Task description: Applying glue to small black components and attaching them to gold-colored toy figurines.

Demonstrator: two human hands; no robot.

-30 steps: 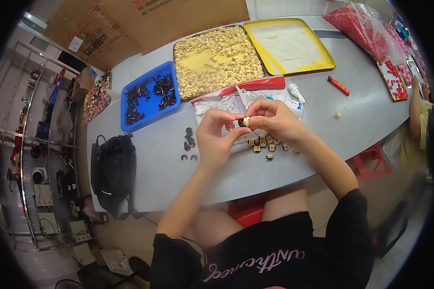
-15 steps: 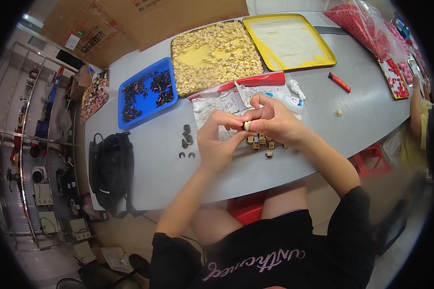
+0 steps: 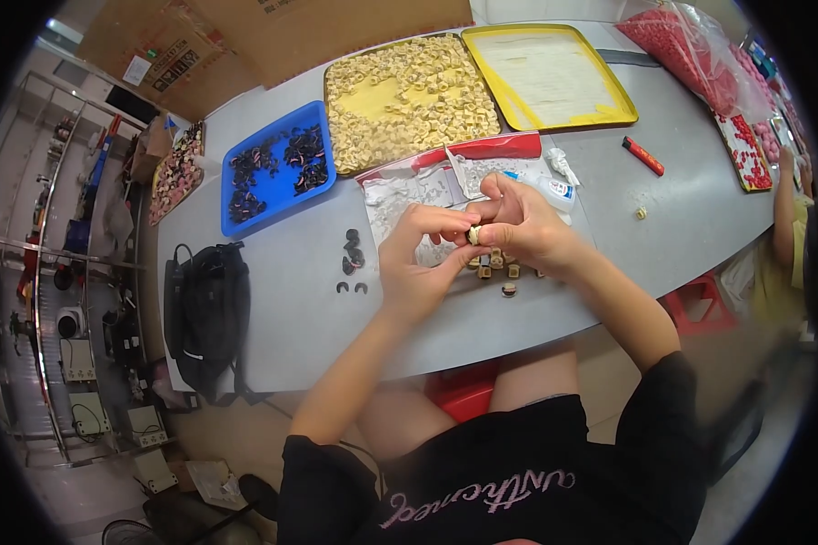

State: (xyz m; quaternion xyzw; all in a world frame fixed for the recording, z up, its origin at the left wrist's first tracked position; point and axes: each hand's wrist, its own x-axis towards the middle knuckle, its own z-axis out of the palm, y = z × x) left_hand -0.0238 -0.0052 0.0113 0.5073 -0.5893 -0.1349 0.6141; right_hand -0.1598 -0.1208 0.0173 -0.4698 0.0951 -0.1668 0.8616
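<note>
Over the near middle of the table, my left hand (image 3: 413, 266) and my right hand (image 3: 534, 234) meet, fingertips pinching one small cream-and-dark piece (image 3: 473, 235) between them. Fingers cover much of it. Just beyond the right hand lies a white glue bottle (image 3: 555, 189) with a blue tip, on a white sheet with a red edge (image 3: 395, 204). Several small cream-and-dark pieces (image 3: 513, 271) rest below the hands, one (image 3: 509, 291) nearer to me. Left of my left hand are several dark curved pieces (image 3: 353, 252), two of them (image 3: 361, 288) horseshoe-shaped.
A blue tray (image 3: 230, 200) holds dark curved pieces. Beside it, a yellow tray (image 3: 373, 107) carries many cream pieces; another yellow tray (image 3: 554, 77) has a whitish lining. A black bag (image 3: 209, 313) lies at left, a red tube-shaped thing (image 3: 643, 156) at right. Another person (image 3: 777, 272) is at far right.
Both hands still pinch the small piece, which sits slightly further right in view. The fingers have shifted a little around it; nothing has been let go.
</note>
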